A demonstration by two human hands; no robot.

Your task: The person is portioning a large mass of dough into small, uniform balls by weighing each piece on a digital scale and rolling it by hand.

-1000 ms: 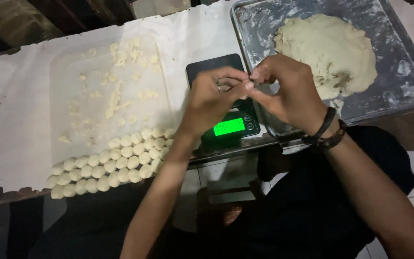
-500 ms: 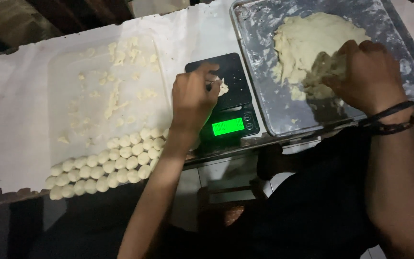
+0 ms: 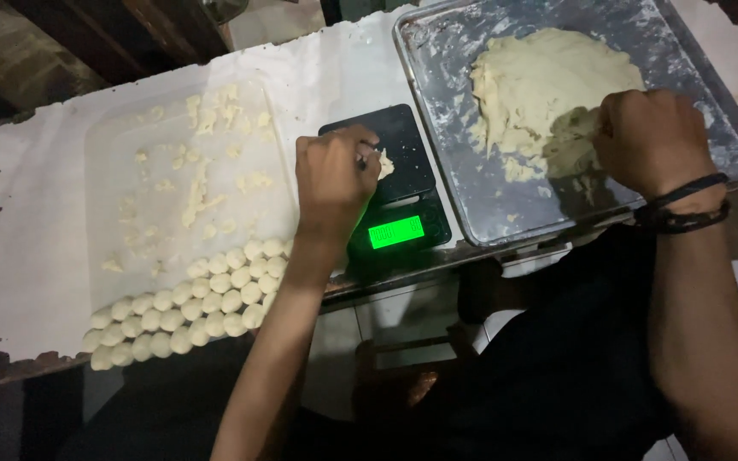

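My left hand (image 3: pixel 333 177) rests over a small black kitchen scale (image 3: pixel 396 179) with a lit green display, fingertips pinching a small piece of dough (image 3: pixel 384 163) on its platform. My right hand (image 3: pixel 647 141) digs into the near edge of a large flattened dough mass (image 3: pixel 540 85) lying in a floured metal tray (image 3: pixel 463 196). A dark cord bracelet circles my right wrist.
A translucent plastic sheet (image 3: pixel 130 222) on white paper holds scattered dough scraps (image 3: pixel 202 183) and several rows of small dough balls (image 3: pixel 185 307) at its near edge. The table's front edge runs just below the balls and the scale.
Both hands were together above the scale. My right hand moved right into the dough mass in the tray; my left hand lowered a small dough piece onto the scale and stays there.
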